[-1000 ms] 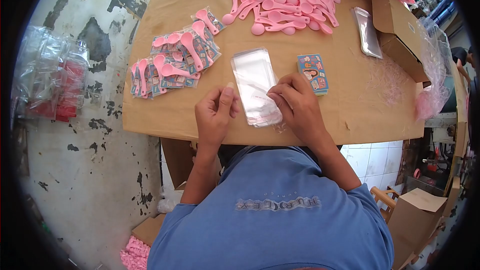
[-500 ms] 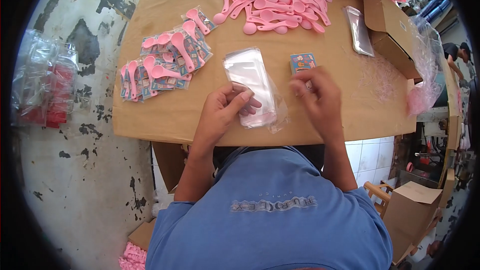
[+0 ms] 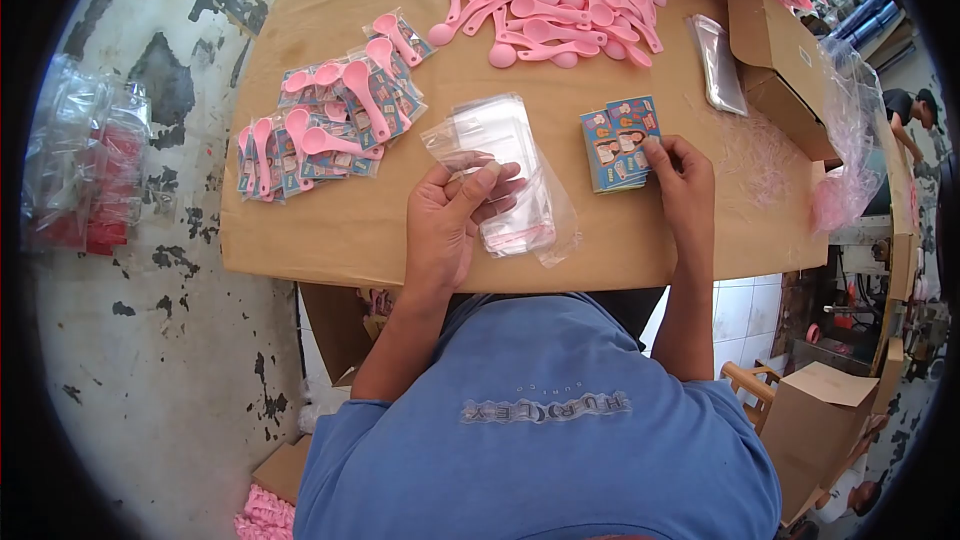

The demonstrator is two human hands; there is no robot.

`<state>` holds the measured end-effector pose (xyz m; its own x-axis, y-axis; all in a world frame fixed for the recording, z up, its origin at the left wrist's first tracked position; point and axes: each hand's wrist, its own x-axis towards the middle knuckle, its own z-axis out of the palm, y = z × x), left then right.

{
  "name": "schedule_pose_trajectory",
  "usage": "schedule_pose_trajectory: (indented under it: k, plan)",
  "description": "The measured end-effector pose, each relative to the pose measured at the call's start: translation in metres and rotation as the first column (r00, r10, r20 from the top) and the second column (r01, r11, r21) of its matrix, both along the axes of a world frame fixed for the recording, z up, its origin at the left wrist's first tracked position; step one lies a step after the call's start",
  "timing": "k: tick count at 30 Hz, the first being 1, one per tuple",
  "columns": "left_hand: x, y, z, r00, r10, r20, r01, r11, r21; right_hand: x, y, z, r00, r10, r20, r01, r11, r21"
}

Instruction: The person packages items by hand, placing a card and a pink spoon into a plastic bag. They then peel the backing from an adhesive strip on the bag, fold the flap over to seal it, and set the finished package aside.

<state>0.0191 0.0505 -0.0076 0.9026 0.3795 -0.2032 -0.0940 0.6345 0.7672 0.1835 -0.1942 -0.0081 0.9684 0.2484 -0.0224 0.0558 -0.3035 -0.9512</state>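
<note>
My left hand [image 3: 450, 220] is closed in a pinch on a thin clear plastic bag [image 3: 440, 138], whose end sticks out past the fingertips. Under that hand lies a stack of clear bags [image 3: 527, 210], with a pink strip at the near end. To the right, a small stack of printed blue cards [image 3: 612, 145] rests on the table. My right hand [image 3: 688, 190] pinches the right edge of a card between thumb and index finger. One card appears slid to the right over the others.
Pink scoops [image 3: 555, 25] are heaped at the back of the brown-covered table [image 3: 400, 250]. At the left lie several bagged cards with scoops [image 3: 365, 105]. A clear packet [image 3: 718, 65] and a cardboard box [image 3: 780, 55] are at the right. A person [image 3: 908, 110] is at far right.
My right hand has moved right and now grips the edge of a card, uncovering the stack. My left hand has turned upward slightly, with a bag raised in its fingers.
</note>
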Motion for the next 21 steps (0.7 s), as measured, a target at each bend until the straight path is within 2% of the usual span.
schedule_pose_trajectory:
  k: [3,6,9,12,15,18,21]
  plan:
    - [0.002,-0.002,-0.001,0.999,0.028,0.019,-0.028,1.000,-0.007,-0.018,0.009,0.014,0.954,-0.186,0.234,0.158,0.978,0.135]
    - [0.005,-0.006,0.004,0.998,0.053,0.026,-0.052,0.998,-0.018,-0.045,0.010,0.027,0.999,0.032,-0.018,-0.026,0.970,0.243]
    - [0.010,-0.012,0.007,0.998,0.057,0.013,-0.057,0.998,0.008,-0.069,0.024,0.029,0.940,0.267,-0.213,-0.194,0.930,0.311]
    - [0.013,-0.018,0.004,0.998,0.054,0.028,-0.054,0.998,0.011,-0.075,0.036,0.024,0.927,0.308,-0.212,-0.198,0.886,0.419]
    - [0.013,-0.024,0.005,0.998,0.063,0.016,-0.063,0.998,0.025,-0.077,0.042,0.024,0.956,0.242,-0.166,-0.142,0.877,0.460]
    - [0.014,-0.029,0.008,0.995,0.071,0.071,-0.070,0.997,-0.013,-0.079,0.041,0.023,0.928,0.322,-0.186,-0.225,0.885,0.408]
    - [0.013,-0.028,0.004,0.997,0.029,0.072,-0.031,0.999,0.027,-0.079,0.039,0.023,0.886,0.411,-0.214,-0.320,0.876,0.360]
